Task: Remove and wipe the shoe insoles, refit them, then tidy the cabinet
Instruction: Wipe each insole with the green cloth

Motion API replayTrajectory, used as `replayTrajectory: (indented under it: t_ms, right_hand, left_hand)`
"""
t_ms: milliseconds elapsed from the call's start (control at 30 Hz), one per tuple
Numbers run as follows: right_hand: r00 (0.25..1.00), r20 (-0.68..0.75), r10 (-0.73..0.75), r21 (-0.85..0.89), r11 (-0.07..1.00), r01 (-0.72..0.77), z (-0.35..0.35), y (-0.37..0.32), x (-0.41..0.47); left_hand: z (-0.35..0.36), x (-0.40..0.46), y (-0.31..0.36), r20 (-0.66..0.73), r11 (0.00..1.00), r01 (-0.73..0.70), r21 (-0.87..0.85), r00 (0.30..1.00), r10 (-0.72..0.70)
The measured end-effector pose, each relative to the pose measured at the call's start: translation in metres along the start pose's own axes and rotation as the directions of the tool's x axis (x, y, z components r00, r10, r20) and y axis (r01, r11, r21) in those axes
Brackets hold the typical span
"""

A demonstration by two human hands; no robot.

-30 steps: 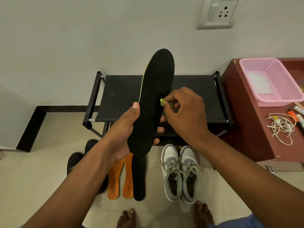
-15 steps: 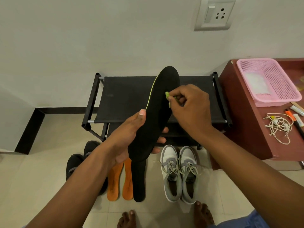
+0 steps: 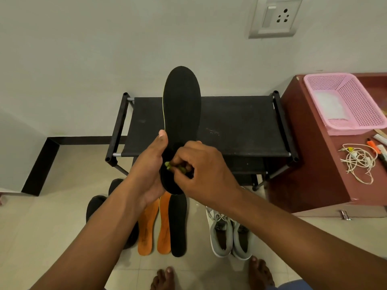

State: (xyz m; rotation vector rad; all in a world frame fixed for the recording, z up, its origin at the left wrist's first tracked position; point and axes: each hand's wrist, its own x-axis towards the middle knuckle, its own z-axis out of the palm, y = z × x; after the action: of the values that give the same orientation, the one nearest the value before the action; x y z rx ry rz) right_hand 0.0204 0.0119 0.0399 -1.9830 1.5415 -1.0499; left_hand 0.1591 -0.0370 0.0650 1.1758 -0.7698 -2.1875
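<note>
1. Our right hand (image 3: pixel 201 170) has its fingers curled round a small green cloth (image 3: pixel 174 166), pinching it against the lower part of the black insole (image 3: pixel 181 114); half a second ago it worked higher up, near the insole's middle.
2. Our left hand (image 3: pixel 150 168) grips the heel end of that insole from the left, thumb up along its edge. The insole now stands nearly upright; earlier it leaned to the right.
3. Behind the insole, the black shoe rack (image 3: pixel 240 126) stands against the wall, its top shelf bare.
4. On the floor below our hands: two orange insoles (image 3: pixel 155 229) side by side, a second black insole (image 3: pixel 178 227) just right of them, unchanged.
5. Black shoes (image 3: pixel 98 204) lie left of the orange pair, partly hidden by our left arm; grey-white sneakers (image 3: pixel 230 235) sit right of the black insole.
6. On the red cabinet (image 3: pixel 310 164) to the right: a pink basket (image 3: pixel 356 105) at the back, a tangled white cord (image 3: pixel 358 160) toward the front edge.
</note>
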Motion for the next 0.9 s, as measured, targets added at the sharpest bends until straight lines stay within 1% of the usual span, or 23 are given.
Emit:
replayTrajectory:
  t_ms: [100, 233, 333, 433, 533, 600, 700, 800, 867, 900]
  right_hand:
    - [0.998, -0.055, 0.007, -0.063, 0.998, -0.01, -0.008, 0.008, 0.005]
    - [0.972, -0.23, 0.056, -0.13, 0.988, -0.087, -0.026, 0.026, 0.015]
    - [0.935, -0.347, 0.078, -0.141, 0.981, -0.134, -0.042, 0.039, 0.022]
    - [0.874, -0.472, 0.114, -0.129, 0.972, -0.197, -0.059, 0.053, 0.027]
    - [0.834, -0.526, 0.166, -0.073, 0.968, -0.239, -0.067, 0.061, 0.028]
    - [0.838, -0.516, 0.176, -0.054, 0.97, -0.236, -0.063, 0.06, 0.028]
    - [0.883, -0.431, 0.187, 0.002, 0.979, -0.206, -0.051, 0.049, 0.027]
    - [0.951, -0.274, 0.144, 0.037, 0.99, -0.139, -0.033, 0.03, 0.019]
    - [0.985, -0.153, 0.077, 0.021, 0.997, -0.075, -0.021, 0.019, 0.012]
    - [0.992, -0.119, 0.046, -0.005, 0.999, -0.047, -0.016, 0.016, 0.009]
  left_hand:
    - [0.001, 0.001, -0.003, 0.005, 0.993, -0.057, 0.104, 0.998, 0.057]
    - [0.002, 0.002, -0.005, 0.085, 0.965, -0.089, 0.247, 0.994, 0.07]
    - [-0.001, 0.003, -0.004, 0.143, 0.945, -0.087, 0.314, 0.989, 0.044]
    - [-0.001, 0.002, -0.004, 0.191, 0.932, -0.081, 0.352, 0.981, 0.013]
    - [0.0, 0.002, -0.006, 0.194, 0.928, -0.068, 0.367, 0.981, -0.005]
    - [-0.001, 0.003, -0.006, 0.19, 0.934, -0.056, 0.354, 0.982, -0.013]
    - [-0.003, 0.004, -0.004, 0.179, 0.956, -0.045, 0.289, 0.984, -0.008]
    - [-0.004, 0.003, -0.001, 0.115, 0.971, -0.059, 0.233, 0.993, 0.033]
    - [-0.004, 0.003, 0.002, 0.09, 0.98, -0.065, 0.186, 0.995, 0.049]
    - [-0.004, 0.002, 0.003, 0.085, 0.983, -0.066, 0.171, 0.995, 0.052]
